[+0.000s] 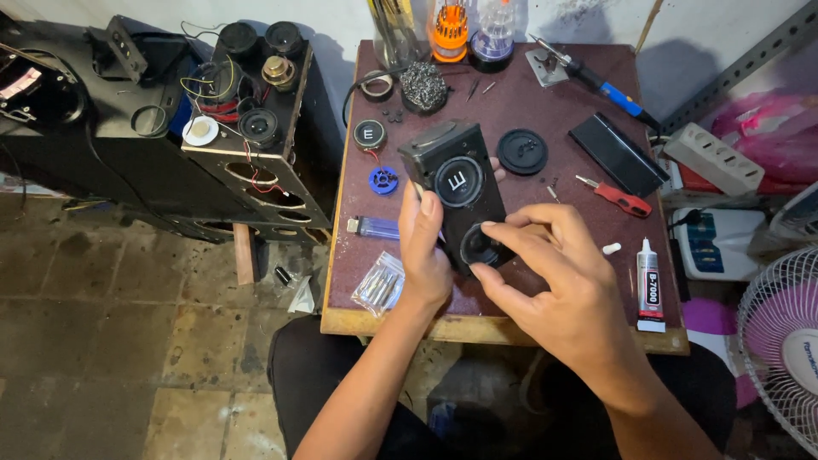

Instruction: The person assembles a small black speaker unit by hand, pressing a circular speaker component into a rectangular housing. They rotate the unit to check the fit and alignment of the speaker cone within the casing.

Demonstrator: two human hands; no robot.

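Note:
A small black speaker box (450,166) is held tilted over the dark red table (511,102). My left hand (423,247) grips its left side, with fingertips showing behind its right edge. The upper round driver (460,181) sits in the box front. My right hand (554,273) pinches a second round black driver (479,247) at the lower opening of the box.
On the table lie a round black cover (521,152), a red screwdriver (615,196), a glue tube (650,285), a blue lighter (375,227), a bag of metal parts (380,284), a black flat case (618,155) and a soldering iron (596,83). Large opened speaker cabinets (247,128) stand left; a fan (784,341) right.

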